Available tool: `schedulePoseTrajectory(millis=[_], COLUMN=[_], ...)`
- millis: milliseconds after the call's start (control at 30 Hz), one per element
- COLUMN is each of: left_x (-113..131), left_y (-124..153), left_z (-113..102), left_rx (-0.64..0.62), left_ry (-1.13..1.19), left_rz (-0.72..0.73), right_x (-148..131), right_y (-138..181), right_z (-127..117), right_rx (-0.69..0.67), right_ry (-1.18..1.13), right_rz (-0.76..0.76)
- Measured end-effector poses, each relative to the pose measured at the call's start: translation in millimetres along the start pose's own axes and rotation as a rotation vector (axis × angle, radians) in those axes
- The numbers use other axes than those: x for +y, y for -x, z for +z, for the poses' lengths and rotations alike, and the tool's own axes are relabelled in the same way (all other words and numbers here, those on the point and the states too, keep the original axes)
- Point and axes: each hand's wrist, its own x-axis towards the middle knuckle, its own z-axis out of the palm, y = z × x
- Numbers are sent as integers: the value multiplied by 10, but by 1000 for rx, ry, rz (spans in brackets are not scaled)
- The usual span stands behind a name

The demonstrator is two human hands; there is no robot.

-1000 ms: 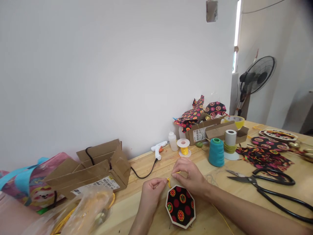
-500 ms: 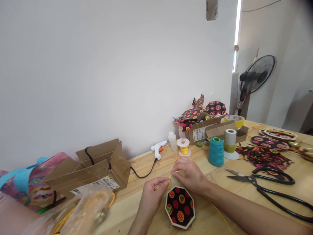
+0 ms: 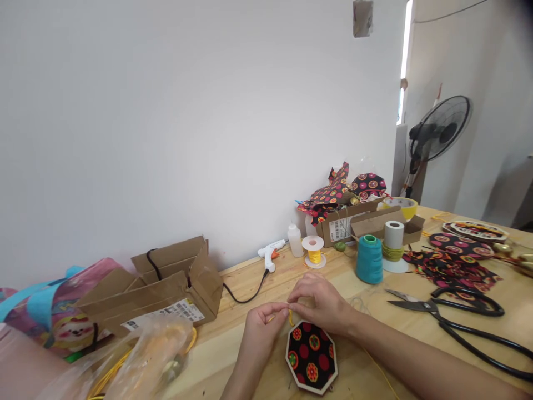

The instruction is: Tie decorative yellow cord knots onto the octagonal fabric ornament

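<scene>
An octagonal piece with a pale wooden rim and black patterned fabric rests on the table under my hands. Yellow cord comes off its top edge. Thumb and fingers of my left hand pinch this cord just above the piece. My right hand meets the left fingertips, its thumb and forefinger closed at the same cord; the exact grip is partly hidden. A thin yellow strand trails out from beneath my right forearm.
Black-handled scissors lie open at right, near fabric scraps. A teal thread cone, yellow cord spool and glue gun stand farther back. At left are a cardboard box and a plastic bag.
My right hand has come down and left, so its fingertips now meet the left ones at the cord. The octagonal piece appears slightly farther right and lower.
</scene>
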Motion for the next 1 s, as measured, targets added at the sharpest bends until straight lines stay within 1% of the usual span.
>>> schedulePoseTrajectory(millis=[133, 333, 533, 767, 1000], left_x=[31, -45, -87, -39, -49], left_y=[8, -18, -19, -12, -7], left_z=[7, -6, -3, 23, 14], left_rx=[-5, 3, -3, -4, 0], left_ry=[-20, -10, -12, -30, -43], left_rz=[14, -17, -84, -71, -66], right_x=[-4, 28, 13, -16, -22], right_y=[10, 2, -13, -2, 7], right_z=[1, 7, -4, -4, 8], right_rx=[-92, -155, -149, -140, -166], right_ry=[-48, -22, -11, -20, -25], right_rz=[4, 46, 71, 74, 120])
